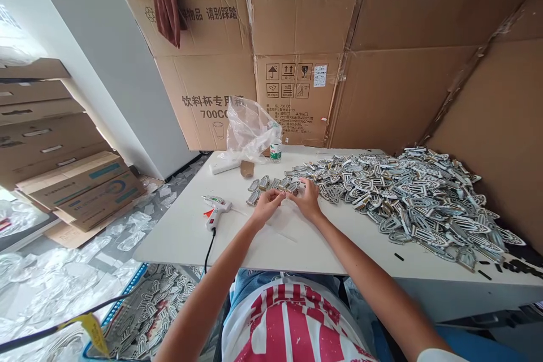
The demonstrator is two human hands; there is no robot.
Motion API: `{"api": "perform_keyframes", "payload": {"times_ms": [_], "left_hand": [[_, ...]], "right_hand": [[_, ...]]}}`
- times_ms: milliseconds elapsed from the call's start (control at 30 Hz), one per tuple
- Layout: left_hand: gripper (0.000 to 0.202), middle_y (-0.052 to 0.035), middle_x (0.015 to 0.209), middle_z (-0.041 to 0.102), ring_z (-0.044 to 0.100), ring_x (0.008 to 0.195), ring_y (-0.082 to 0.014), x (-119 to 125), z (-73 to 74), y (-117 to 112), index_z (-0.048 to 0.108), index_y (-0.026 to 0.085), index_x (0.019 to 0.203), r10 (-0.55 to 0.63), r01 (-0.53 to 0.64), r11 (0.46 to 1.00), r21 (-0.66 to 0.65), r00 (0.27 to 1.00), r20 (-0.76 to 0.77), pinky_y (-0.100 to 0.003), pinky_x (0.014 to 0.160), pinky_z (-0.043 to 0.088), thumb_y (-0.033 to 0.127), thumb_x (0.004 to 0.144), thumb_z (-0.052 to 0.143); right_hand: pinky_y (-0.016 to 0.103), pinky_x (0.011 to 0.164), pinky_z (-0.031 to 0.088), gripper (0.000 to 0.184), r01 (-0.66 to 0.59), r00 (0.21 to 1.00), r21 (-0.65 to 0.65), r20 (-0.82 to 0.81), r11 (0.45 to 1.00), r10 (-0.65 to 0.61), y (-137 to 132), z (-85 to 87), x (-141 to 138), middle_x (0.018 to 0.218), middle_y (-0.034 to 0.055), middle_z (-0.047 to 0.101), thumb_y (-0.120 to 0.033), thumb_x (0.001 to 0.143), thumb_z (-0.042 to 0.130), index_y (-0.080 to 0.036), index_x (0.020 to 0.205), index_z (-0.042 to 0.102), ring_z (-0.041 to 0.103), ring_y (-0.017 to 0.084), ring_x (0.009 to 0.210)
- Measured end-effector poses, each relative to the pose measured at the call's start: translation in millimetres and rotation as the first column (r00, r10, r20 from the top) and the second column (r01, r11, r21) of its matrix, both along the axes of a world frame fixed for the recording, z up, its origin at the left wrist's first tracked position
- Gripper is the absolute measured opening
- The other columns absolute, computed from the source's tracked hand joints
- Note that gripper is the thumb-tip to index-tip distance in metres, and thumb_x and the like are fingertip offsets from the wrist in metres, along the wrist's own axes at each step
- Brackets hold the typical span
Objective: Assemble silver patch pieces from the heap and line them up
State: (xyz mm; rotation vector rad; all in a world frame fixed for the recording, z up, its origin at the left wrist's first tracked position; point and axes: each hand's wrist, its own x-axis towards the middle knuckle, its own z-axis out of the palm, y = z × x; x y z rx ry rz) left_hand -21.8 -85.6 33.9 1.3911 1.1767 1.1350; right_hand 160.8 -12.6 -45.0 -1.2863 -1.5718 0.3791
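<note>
My left hand (266, 205) and my right hand (307, 198) meet over the white table (182, 232), fingers pinched together at a small silver badge-like piece between them. Just beyond the fingertips lies a short row of the same pieces (271, 184). A big heap of these silver and dark pieces (407, 198) spreads over the table's right half. A white hot glue gun (215, 209) lies to the left of my left hand, its black cord running off the front edge.
Cardboard sheets (339, 56) wall the table at the back and right. A crumpled clear bag (248, 127), a small bottle (275, 151) and a white block (224, 166) sit at the back. Flat boxes (76, 181) are stacked on the left. A bin of pieces (148, 311) stands below.
</note>
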Motion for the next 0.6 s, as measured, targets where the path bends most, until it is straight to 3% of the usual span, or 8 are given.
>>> {"api": "perform_keyframes", "payload": {"times_ms": [100, 200, 333, 400, 467, 600], "left_hand": [[0.044, 0.0031, 0.068, 0.049, 0.037, 0.061, -0.0108, 1.1, 1.6, -1.7, 0.067, 0.019, 0.087, -0.046, 0.047, 0.999, -0.025, 0.999, 0.017, -0.028, 0.058, 0.025, 0.062, 0.086, 0.075], [0.037, 0.0032, 0.069, 0.048, 0.036, 0.061, -0.0112, 2.1, 2.8, -2.8, 0.067, 0.019, 0.092, -0.092, 0.096, 0.994, -0.059, 0.993, 0.068, -0.028, 0.058, 0.025, 0.054, 0.085, 0.073], [0.026, 0.0036, 0.067, 0.044, 0.034, 0.06, -0.0115, 1.4, 3.9, -3.2, 0.068, 0.018, 0.094, -0.105, 0.117, 0.99, -0.082, 0.985, 0.139, -0.028, 0.057, 0.023, 0.041, 0.082, 0.065], [0.024, 0.0035, 0.067, 0.043, 0.034, 0.06, -0.0118, 0.6, 4.5, -3.4, 0.068, 0.018, 0.094, -0.115, 0.13, 0.988, -0.085, 0.98, 0.16, -0.028, 0.058, 0.023, 0.036, 0.079, 0.061], [0.025, 0.0032, 0.067, 0.045, 0.035, 0.06, -0.0118, 0.4, 5.0, -3.9, 0.068, 0.018, 0.094, -0.118, 0.134, 0.987, -0.089, 0.978, 0.172, -0.028, 0.059, 0.024, 0.033, 0.077, 0.059], [0.026, 0.0012, 0.075, 0.054, 0.036, 0.062, -0.0108, 1.5, 4.6, -4.2, 0.07, 0.017, 0.094, -0.114, 0.131, 0.987, -0.094, 0.978, 0.173, -0.028, 0.06, 0.025, 0.035, 0.076, 0.065]], "right_hand": [[0.053, 0.111, 0.039, 0.081, 0.001, 1.0, -0.003, -0.003, 1.0, -0.001, -2.1, 1.1, 2.3, 0.139, 0.0139, 0.063, -0.074, 0.079, 0.075, -0.025, 0.14, 0.056, 0.051, 0.038, 0.13], [0.052, 0.111, 0.039, 0.058, 0.062, 0.997, 0.029, -0.036, 0.998, -0.061, -4.2, 5.5, 10.1, 0.13, 0.0119, 0.066, -0.066, 0.091, 0.065, -0.026, 0.132, 0.06, 0.054, 0.035, 0.123], [0.059, 0.108, 0.036, 0.032, 0.345, 0.937, 0.112, 0.017, 0.932, -0.349, -7.0, 10.3, 36.2, 0.12, 0.0166, 0.065, -0.044, 0.094, 0.056, -0.022, 0.115, 0.065, 0.051, 0.039, 0.121], [0.063, 0.104, 0.036, 0.034, 0.49, 0.864, 0.104, 0.069, 0.865, -0.498, -9.3, 10.3, 52.0, 0.126, 0.0213, 0.06, -0.04, 0.087, 0.063, -0.02, 0.114, 0.066, 0.045, 0.045, 0.125], [0.064, 0.101, 0.036, 0.038, 0.561, 0.815, 0.104, 0.106, 0.821, -0.57, -11.7, 8.9, 65.2, 0.13, 0.0235, 0.057, -0.037, 0.082, 0.065, -0.019, 0.115, 0.066, 0.043, 0.048, 0.125], [0.065, 0.099, 0.037, 0.04, 0.587, 0.782, 0.095, 0.189, 0.804, -0.594, -14.2, 6.1, 77.2, 0.13, 0.0241, 0.056, -0.032, 0.078, 0.063, -0.018, 0.116, 0.065, 0.043, 0.048, 0.123]]}}
